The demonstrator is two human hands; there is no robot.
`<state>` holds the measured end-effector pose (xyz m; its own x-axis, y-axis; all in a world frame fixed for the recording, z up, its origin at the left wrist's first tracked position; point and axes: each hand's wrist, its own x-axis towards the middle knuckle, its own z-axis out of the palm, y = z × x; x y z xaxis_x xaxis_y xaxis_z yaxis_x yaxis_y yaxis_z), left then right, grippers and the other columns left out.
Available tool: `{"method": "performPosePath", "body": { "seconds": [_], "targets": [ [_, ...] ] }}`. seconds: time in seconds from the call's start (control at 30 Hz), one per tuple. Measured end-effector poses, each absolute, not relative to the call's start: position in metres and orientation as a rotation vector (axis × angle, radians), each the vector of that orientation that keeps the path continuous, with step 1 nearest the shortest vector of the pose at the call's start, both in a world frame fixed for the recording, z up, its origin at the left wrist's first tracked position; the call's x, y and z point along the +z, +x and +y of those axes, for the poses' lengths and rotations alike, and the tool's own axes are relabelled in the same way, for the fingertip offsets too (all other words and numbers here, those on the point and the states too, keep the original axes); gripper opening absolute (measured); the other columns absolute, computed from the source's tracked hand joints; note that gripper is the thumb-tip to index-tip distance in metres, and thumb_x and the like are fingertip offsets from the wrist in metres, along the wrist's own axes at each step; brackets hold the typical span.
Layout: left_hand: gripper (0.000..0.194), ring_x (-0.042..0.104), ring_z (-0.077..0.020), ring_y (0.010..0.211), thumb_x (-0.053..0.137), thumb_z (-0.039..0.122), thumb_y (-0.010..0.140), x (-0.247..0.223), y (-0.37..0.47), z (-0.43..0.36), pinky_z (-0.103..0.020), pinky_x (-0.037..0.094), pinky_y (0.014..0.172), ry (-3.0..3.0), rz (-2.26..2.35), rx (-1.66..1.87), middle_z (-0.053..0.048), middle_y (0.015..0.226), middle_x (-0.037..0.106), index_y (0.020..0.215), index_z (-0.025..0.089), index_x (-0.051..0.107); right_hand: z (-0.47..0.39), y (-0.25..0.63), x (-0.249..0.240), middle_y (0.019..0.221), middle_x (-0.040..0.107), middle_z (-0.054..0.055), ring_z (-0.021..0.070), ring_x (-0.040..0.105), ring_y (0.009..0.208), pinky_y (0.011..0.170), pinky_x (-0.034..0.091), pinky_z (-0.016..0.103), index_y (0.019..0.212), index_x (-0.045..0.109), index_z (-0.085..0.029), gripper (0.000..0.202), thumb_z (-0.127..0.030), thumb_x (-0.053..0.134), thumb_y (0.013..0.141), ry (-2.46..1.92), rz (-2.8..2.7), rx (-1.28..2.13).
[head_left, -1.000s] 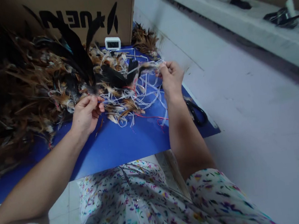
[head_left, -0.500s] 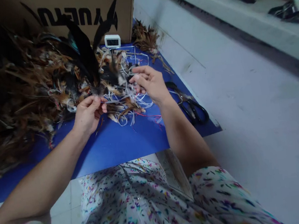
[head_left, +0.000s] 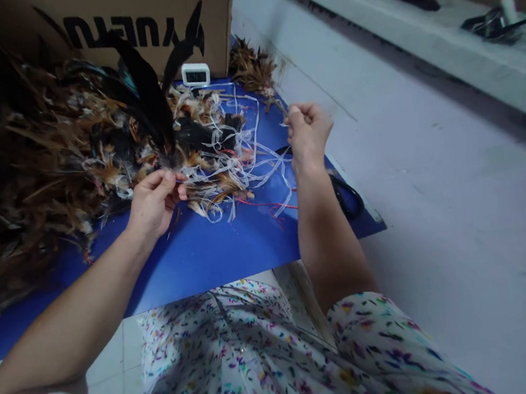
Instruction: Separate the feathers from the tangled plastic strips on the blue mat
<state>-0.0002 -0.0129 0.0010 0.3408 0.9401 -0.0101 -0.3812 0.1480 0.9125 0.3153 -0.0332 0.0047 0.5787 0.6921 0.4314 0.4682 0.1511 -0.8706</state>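
Observation:
My left hand (head_left: 153,201) is closed in a pinch around the base of several long black feathers (head_left: 153,102), which stand upright above it. To the right, over the table's right edge, my right hand (head_left: 310,130) is closed with its fingertips together. A small pale bit shows at those fingertips and looks like the end of a white ribbon. Between my hands lies a tangle of thin white ribbons (head_left: 259,168) with some red string (head_left: 264,205), on top of small brown and black feathers (head_left: 217,190).
A large heap of brown feathers (head_left: 34,167) covers the table's left side. Black-handled scissors (head_left: 349,196) lie partly behind my right forearm. A small white digital clock (head_left: 195,75) stands before a cardboard box (head_left: 148,6). A brown feather bundle (head_left: 251,67) rests by the wall (head_left: 432,170).
My right hand has moved right and slightly up, away from the tangle, and its fingers have closed. Ribbon strands now stretch further right. My left hand stays at the base of the black feathers.

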Motion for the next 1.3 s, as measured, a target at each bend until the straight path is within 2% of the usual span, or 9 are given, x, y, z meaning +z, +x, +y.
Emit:
{"method": "performPosePath", "body": {
  "seconds": [0.17,0.37,0.5,0.67,0.8,0.9,1.07,1.17,1.3],
  "targets": [
    [0.034,0.056,-0.0061,0.049,0.078,0.023,0.079,0.0,0.0,-0.012,-0.018,0.049,0.047,0.995,0.723,1.069,0.0,0.07,0.067,0.056,0.016,0.054,-0.033,0.311,0.008,0.086,0.066,0.004,0.0136,0.06,0.067,0.05,0.042,0.025,0.095,0.061,-0.023,0.02,-0.041,0.056,0.087,-1.388,-0.823,0.317],
    [0.031,0.055,-0.0067,0.05,0.077,0.021,0.079,0.001,0.001,-0.013,-0.018,0.048,0.047,0.986,0.732,1.076,0.0,0.069,0.068,0.056,0.017,0.056,-0.037,0.316,0.011,0.107,0.068,0.008,0.0252,0.068,0.096,0.073,0.057,0.041,0.108,0.061,-0.029,0.036,-0.058,0.058,0.086,-1.361,-0.977,0.183],
    [0.029,0.056,-0.0074,0.049,0.072,0.015,0.081,0.002,0.001,-0.015,-0.019,0.048,0.047,0.977,0.739,1.097,-0.002,0.071,0.068,0.057,0.016,0.057,-0.042,0.309,0.018,0.114,0.069,0.007,0.0283,0.067,0.106,0.09,0.055,0.049,0.112,0.062,-0.034,0.044,-0.068,0.056,0.085,-1.311,-0.968,0.13],
    [0.027,0.057,-0.0069,0.049,0.078,0.02,0.077,0.002,0.001,-0.015,-0.018,0.047,0.046,1.001,0.766,1.109,0.0,0.073,0.068,0.058,0.018,0.059,-0.047,0.31,0.024,0.125,0.067,0.005,0.0307,0.059,0.123,0.097,0.051,0.054,0.124,0.059,-0.04,0.058,-0.08,0.047,0.083,-1.336,-0.957,0.029],
    [0.022,0.058,-0.0072,0.05,0.08,0.024,0.075,0.0,0.0,-0.014,-0.018,0.046,0.043,1.051,0.807,1.144,0.0,0.073,0.067,0.06,0.018,0.065,-0.051,0.301,0.031,0.111,0.069,0.004,0.0259,0.066,0.105,0.095,0.053,0.049,0.101,0.057,-0.035,0.032,-0.054,0.071,0.079,-1.014,-0.909,0.12],
    [0.022,0.059,-0.0067,0.052,0.081,0.03,0.075,-0.001,-0.001,-0.013,-0.016,0.046,0.043,1.115,0.82,1.206,0.001,0.072,0.065,0.063,0.019,0.067,-0.052,0.28,0.035,0.098,0.068,0.002,0.0218,0.068,0.091,0.084,0.058,0.042,0.094,0.055,-0.032,0.032,-0.045,0.075,0.073,-0.962,-0.914,0.201],
    [0.023,0.059,-0.0063,0.052,0.081,0.037,0.076,-0.004,-0.005,-0.011,-0.016,0.045,0.041,1.187,0.804,1.254,0.001,0.074,0.064,0.065,0.021,0.069,-0.051,0.254,0.03,0.091,0.068,0.001,0.0199,0.069,0.088,0.077,0.059,0.038,0.094,0.058,-0.029,0.03,-0.053,0.068,0.08,-1.286,-1.128,0.353],
    [0.026,0.059,-0.0059,0.053,0.085,0.04,0.07,-0.005,-0.005,-0.01,-0.015,0.047,0.042,1.192,0.797,1.247,0.001,0.076,0.065,0.064,0.021,0.068,-0.054,0.256,0.026,0.092,0.069,0.003,0.0223,0.068,0.095,0.082,0.059,0.04,0.087,0.063,-0.027,0.014,-0.04,0.067,0.085,-1.528,-1.251,0.275],
    [0.028,0.058,-0.0055,0.052,0.086,0.04,0.068,-0.006,-0.004,-0.01,-0.017,0.049,0.043,1.175,0.809,1.261,0.001,0.077,0.064,0.063,0.019,0.068,-0.063,0.268,0.029,0.089,0.071,0.005,0.0247,0.066,0.097,0.093,0.052,0.043,0.073,0.067,-0.023,0.008,-0.018,0.07,0.078,-1.77,-1.504,0.173]
  ]
}}
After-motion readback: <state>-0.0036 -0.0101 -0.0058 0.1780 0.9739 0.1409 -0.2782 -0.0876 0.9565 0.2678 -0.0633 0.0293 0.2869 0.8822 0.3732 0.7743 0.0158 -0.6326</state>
